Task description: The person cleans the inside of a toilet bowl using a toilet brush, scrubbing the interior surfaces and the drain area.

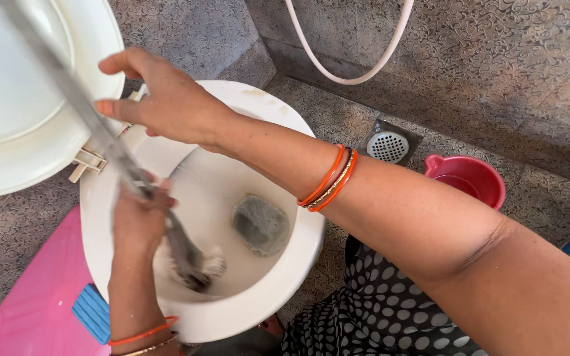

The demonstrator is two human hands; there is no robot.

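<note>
- Head view, looking straight down: my left hand (141, 221) is closed in a fist around the handle of a toilet brush (189, 260), gripping it low on the shaft.
- The brush's long grey handle runs up and away to the top left corner, blurred; its bristle end sits inside the toilet bowl (278, 273), against the near-left inner wall.
- The bristles look smeared with motion, so I cannot tell whether they touch the porcelain or hang just off it.
- My right hand (163, 99) reaches across the bowl to its far rim, near the hinges; the fingers are spread and loosely curled, holding nothing that I can see.
- Whether the palm of that hand rests on the rim is hidden from me.
- My right forearm crosses over the bowl and wears orange bangles (330, 178); a thinner orange bangle sits on my left wrist.
- The drain at the bottom of the bowl holds murky grey water (260, 224).
- The white lid and seat (14, 132) stand raised at the top left.
- A pink stool (37, 296) lies on the floor to the left of the bowl, with a blue scrubbing pad (92, 311) on it.
- A red mug (468, 179) stands on the tiled floor to the right, near a round floor drain (388, 146).
- A white hose (357, 72) loops down the wall above.
</note>
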